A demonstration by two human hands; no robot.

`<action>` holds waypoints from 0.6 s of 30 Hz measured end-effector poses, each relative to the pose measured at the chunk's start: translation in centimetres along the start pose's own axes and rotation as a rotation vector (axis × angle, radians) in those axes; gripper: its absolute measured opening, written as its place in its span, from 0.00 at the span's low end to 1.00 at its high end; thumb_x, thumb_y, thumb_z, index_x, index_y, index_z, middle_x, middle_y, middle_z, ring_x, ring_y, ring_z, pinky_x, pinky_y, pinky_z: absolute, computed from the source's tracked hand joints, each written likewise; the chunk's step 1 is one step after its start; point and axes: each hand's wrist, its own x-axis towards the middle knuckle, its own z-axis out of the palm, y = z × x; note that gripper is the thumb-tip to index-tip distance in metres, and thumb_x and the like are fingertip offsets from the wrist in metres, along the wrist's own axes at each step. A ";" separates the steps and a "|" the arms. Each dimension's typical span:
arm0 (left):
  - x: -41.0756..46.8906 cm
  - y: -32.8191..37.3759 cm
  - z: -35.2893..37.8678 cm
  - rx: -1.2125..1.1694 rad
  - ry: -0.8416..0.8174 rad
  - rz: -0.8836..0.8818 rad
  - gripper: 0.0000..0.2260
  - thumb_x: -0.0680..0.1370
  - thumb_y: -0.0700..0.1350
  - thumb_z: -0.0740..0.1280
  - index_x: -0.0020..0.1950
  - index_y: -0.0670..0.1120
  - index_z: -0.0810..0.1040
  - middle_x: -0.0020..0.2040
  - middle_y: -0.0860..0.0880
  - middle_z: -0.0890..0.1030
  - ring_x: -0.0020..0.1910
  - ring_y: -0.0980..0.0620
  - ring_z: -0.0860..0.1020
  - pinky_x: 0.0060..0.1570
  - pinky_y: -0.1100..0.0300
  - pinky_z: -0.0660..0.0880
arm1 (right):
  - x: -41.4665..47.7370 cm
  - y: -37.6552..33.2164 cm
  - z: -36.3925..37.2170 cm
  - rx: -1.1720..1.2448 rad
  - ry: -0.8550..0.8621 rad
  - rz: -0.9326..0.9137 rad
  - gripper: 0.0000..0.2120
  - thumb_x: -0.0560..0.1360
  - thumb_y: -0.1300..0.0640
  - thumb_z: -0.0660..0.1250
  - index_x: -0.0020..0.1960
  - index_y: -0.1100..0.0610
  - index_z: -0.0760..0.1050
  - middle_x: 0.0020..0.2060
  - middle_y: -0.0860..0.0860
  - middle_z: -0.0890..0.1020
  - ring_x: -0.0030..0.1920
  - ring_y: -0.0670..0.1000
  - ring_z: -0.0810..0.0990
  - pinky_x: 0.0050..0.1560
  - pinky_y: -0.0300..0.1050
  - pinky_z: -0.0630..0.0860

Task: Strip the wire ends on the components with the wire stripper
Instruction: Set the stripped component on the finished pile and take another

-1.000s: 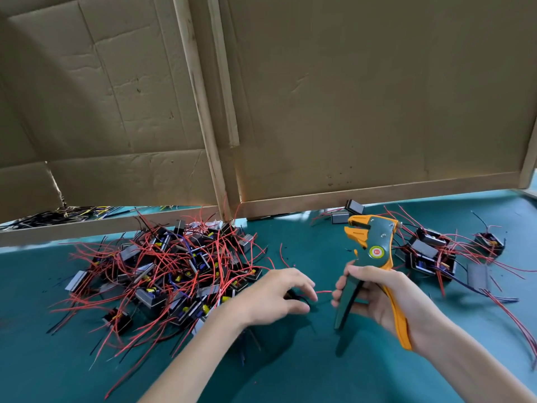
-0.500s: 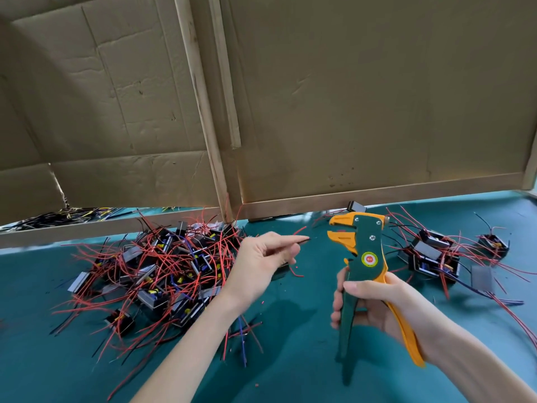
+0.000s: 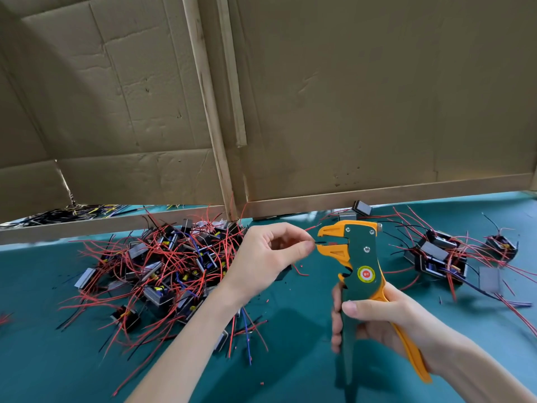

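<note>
My right hand (image 3: 374,321) grips the handles of the green and orange wire stripper (image 3: 357,257), which stands upright with its orange jaws facing left. My left hand (image 3: 267,257) pinches a thin black wire end (image 3: 319,243) between thumb and forefinger, and the tip lies between the stripper's jaws. The component on that wire hangs mostly hidden under my left hand. A large pile of small black components with red wires (image 3: 162,266) lies to the left on the teal mat.
A smaller group of components with red wires (image 3: 441,254) lies at the right on the teal mat (image 3: 290,359). Cardboard panels on wooden strips (image 3: 348,112) stand across the back. Bits of stripped insulation dot the mat near my hands.
My left hand lifted a wire from the mat by the pile and brought its end rightward into the stripper's jaws. The stripper moved a little left and upright.
</note>
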 end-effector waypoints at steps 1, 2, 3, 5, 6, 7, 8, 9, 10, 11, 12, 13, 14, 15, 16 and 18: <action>0.0 0.0 -0.1 0.006 -0.008 -0.003 0.06 0.73 0.37 0.72 0.40 0.47 0.83 0.32 0.56 0.80 0.29 0.62 0.72 0.32 0.71 0.68 | 0.0 0.0 0.0 -0.005 -0.005 -0.002 0.11 0.64 0.59 0.76 0.42 0.63 0.79 0.36 0.66 0.79 0.37 0.65 0.80 0.42 0.59 0.79; 0.0 0.0 -0.2 0.013 -0.015 -0.007 0.05 0.74 0.38 0.72 0.40 0.47 0.83 0.32 0.56 0.80 0.29 0.62 0.72 0.32 0.72 0.68 | -0.1 0.0 0.0 -0.010 -0.009 -0.003 0.11 0.64 0.59 0.76 0.43 0.63 0.79 0.36 0.66 0.79 0.37 0.64 0.81 0.43 0.58 0.79; 0.0 0.0 -0.3 0.018 -0.024 -0.012 0.05 0.74 0.38 0.72 0.40 0.47 0.83 0.32 0.56 0.80 0.29 0.62 0.72 0.32 0.72 0.67 | -0.1 0.0 0.0 -0.015 -0.012 -0.004 0.11 0.64 0.59 0.75 0.43 0.63 0.79 0.36 0.66 0.79 0.37 0.64 0.81 0.43 0.58 0.79; 0.0 0.0 -0.5 0.023 -0.040 -0.020 0.04 0.74 0.39 0.72 0.41 0.47 0.84 0.33 0.55 0.81 0.30 0.60 0.72 0.32 0.70 0.67 | -0.2 0.1 -0.1 -0.024 -0.016 -0.012 0.11 0.65 0.59 0.76 0.43 0.63 0.79 0.36 0.66 0.79 0.37 0.64 0.80 0.43 0.58 0.79; 0.0 0.0 -0.6 0.023 -0.047 -0.025 0.04 0.74 0.39 0.72 0.41 0.47 0.84 0.35 0.53 0.81 0.32 0.58 0.72 0.34 0.69 0.68 | -0.2 0.1 -0.1 -0.025 -0.015 -0.016 0.11 0.64 0.59 0.76 0.43 0.63 0.79 0.36 0.66 0.79 0.37 0.64 0.80 0.43 0.58 0.79; 0.0 0.0 -0.7 0.024 -0.053 -0.030 0.04 0.74 0.40 0.73 0.41 0.47 0.85 0.36 0.51 0.82 0.34 0.56 0.73 0.35 0.67 0.68 | -0.2 0.1 -0.1 -0.028 -0.016 -0.017 0.11 0.64 0.58 0.77 0.43 0.62 0.79 0.36 0.66 0.79 0.37 0.65 0.80 0.42 0.58 0.79; 0.0 0.0 -0.8 0.027 -0.059 -0.035 0.03 0.74 0.40 0.73 0.41 0.47 0.85 0.36 0.49 0.82 0.34 0.54 0.73 0.35 0.66 0.68 | -0.2 0.1 -0.2 -0.033 -0.023 -0.017 0.13 0.64 0.57 0.78 0.43 0.62 0.79 0.36 0.66 0.79 0.37 0.65 0.80 0.42 0.58 0.79; 0.0 0.1 -0.8 0.033 -0.064 -0.038 0.03 0.73 0.41 0.73 0.41 0.47 0.85 0.36 0.47 0.81 0.34 0.54 0.72 0.35 0.65 0.67 | -0.3 0.1 -0.2 -0.041 -0.031 -0.015 0.14 0.63 0.56 0.80 0.43 0.62 0.79 0.36 0.66 0.79 0.37 0.64 0.80 0.42 0.58 0.79; 0.0 0.1 -0.9 0.042 -0.067 -0.040 0.03 0.73 0.41 0.73 0.40 0.47 0.85 0.35 0.46 0.80 0.33 0.54 0.70 0.33 0.65 0.66 | -0.3 0.1 -0.3 -0.051 -0.038 -0.011 0.16 0.63 0.55 0.80 0.43 0.62 0.79 0.36 0.66 0.79 0.37 0.64 0.81 0.42 0.57 0.79; 0.0 0.1 -0.9 0.051 -0.071 -0.040 0.03 0.73 0.41 0.73 0.40 0.47 0.85 0.35 0.44 0.80 0.32 0.54 0.69 0.33 0.65 0.65 | -0.3 0.2 -0.4 -0.062 -0.040 -0.007 0.16 0.63 0.55 0.81 0.44 0.62 0.79 0.37 0.66 0.79 0.38 0.65 0.81 0.42 0.57 0.79; 0.0 0.2 -1.0 0.058 -0.076 -0.039 0.03 0.74 0.41 0.73 0.40 0.47 0.85 0.34 0.43 0.79 0.32 0.53 0.68 0.32 0.65 0.65 | -0.4 0.2 -0.4 -0.074 -0.038 -0.002 0.16 0.64 0.55 0.81 0.44 0.62 0.79 0.37 0.66 0.79 0.38 0.65 0.81 0.43 0.57 0.79; 0.0 0.3 -1.1 0.065 -0.083 -0.038 0.03 0.74 0.41 0.73 0.40 0.47 0.85 0.34 0.42 0.79 0.32 0.53 0.69 0.33 0.65 0.65 | -0.4 0.3 -0.5 -0.089 -0.034 0.002 0.16 0.65 0.55 0.80 0.44 0.62 0.79 0.37 0.66 0.79 0.38 0.65 0.81 0.43 0.57 0.79; 0.0 0.4 -1.2 0.069 -0.093 -0.041 0.03 0.74 0.41 0.73 0.41 0.46 0.85 0.35 0.39 0.79 0.33 0.52 0.69 0.34 0.64 0.66 | -0.4 0.3 -0.5 -0.104 -0.028 0.003 0.16 0.65 0.55 0.80 0.44 0.62 0.79 0.37 0.66 0.79 0.38 0.65 0.80 0.44 0.57 0.78; -0.1 0.5 -1.2 0.072 -0.103 -0.046 0.02 0.74 0.41 0.73 0.41 0.46 0.85 0.37 0.36 0.80 0.35 0.50 0.69 0.37 0.60 0.66 | -0.5 0.3 -0.4 -0.115 -0.020 0.004 0.15 0.65 0.54 0.80 0.44 0.61 0.79 0.36 0.65 0.79 0.37 0.64 0.80 0.43 0.57 0.78; -0.1 0.6 -1.3 0.073 -0.113 -0.053 0.02 0.74 0.41 0.73 0.42 0.45 0.85 0.39 0.34 0.80 0.36 0.49 0.70 0.39 0.57 0.66 | -0.5 0.3 -0.3 -0.125 -0.011 0.006 0.15 0.65 0.53 0.80 0.43 0.60 0.79 0.35 0.65 0.79 0.36 0.63 0.80 0.42 0.56 0.78; -0.1 0.7 -1.6 0.072 -0.129 -0.062 0.01 0.74 0.40 0.73 0.42 0.45 0.85 0.38 0.38 0.81 0.37 0.48 0.70 0.41 0.54 0.66 | -0.7 0.2 0.0 -0.154 0.000 0.008 0.16 0.64 0.50 0.81 0.42 0.58 0.78 0.33 0.63 0.79 0.33 0.61 0.80 0.39 0.53 0.78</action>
